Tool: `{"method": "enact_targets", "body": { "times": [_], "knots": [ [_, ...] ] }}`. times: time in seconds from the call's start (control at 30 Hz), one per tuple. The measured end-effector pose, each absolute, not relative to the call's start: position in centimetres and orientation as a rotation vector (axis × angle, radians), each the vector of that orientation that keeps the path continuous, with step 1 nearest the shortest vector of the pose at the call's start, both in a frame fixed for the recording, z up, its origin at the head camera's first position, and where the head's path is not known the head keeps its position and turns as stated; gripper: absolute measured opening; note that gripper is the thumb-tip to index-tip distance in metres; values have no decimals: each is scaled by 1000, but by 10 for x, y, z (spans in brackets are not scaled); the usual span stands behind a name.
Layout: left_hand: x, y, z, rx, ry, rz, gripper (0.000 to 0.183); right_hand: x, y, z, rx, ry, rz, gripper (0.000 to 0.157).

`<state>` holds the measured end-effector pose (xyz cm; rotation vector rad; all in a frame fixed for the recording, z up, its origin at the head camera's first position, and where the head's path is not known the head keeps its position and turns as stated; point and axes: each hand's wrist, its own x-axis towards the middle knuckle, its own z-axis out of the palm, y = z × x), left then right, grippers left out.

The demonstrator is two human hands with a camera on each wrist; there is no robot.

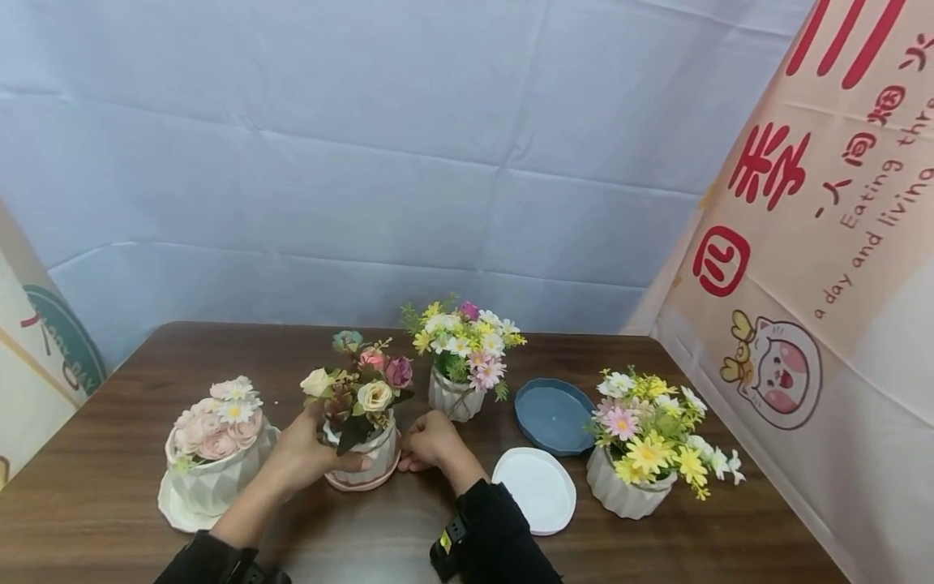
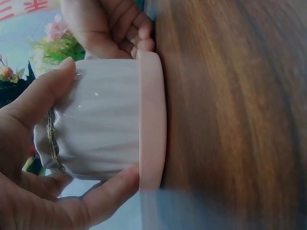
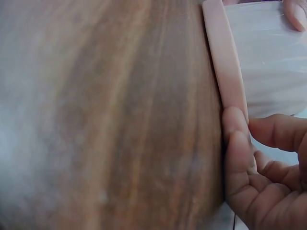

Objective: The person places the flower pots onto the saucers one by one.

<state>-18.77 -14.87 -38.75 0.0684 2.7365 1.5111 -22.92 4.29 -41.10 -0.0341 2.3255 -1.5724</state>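
Note:
A white ribbed flowerpot (image 1: 379,456) with cream, pink and purple artificial roses (image 1: 365,381) stands upright on a pink saucer (image 2: 152,120). My left hand (image 1: 306,446) grips this pot from its left side, thumb and fingers spread around its wall, with twine showing near the rim in the left wrist view. At the saucer's right edge, my right hand (image 1: 435,440) pinches the pink rim between thumb and curled fingers, plainest in the right wrist view. The saucer lies on or very close to the brown wooden table (image 3: 129,115).
Left stands a white pot (image 1: 219,483) of pink flowers on a white saucer (image 1: 171,507). Behind my right hand is a pot of mixed daisies (image 1: 454,397). A blue saucer (image 1: 554,415), a white saucer (image 1: 536,491) and another daisy pot (image 1: 627,487) stand to the right.

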Motion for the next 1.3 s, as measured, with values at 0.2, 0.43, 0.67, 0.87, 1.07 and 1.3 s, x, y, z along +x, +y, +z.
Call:
{"method": "enact_targets", "body": {
  "times": [0.2,0.43,0.67,0.87,1.07,1.3],
  "knots": [
    [-190,-150,-389,61,2738,1494,111,-229,42,-411,-34,2334,-1556,9],
    [-189,-150,-389,60,2751,1457,113,-230,42,-411,-35,2343,-1538,10],
    [-187,-150,-388,55,2761,1439,113,-232,38,-412,-2,2352,-1514,14],
    [-194,-152,-388,42,2725,1516,111,-237,34,-411,72,2307,-1568,16],
    [-205,-158,-387,58,2644,1567,114,-243,29,-411,141,2285,-1618,13],
    [-214,-161,-385,34,2582,1600,119,-252,21,-412,208,2257,-1693,12]
  ]
}}
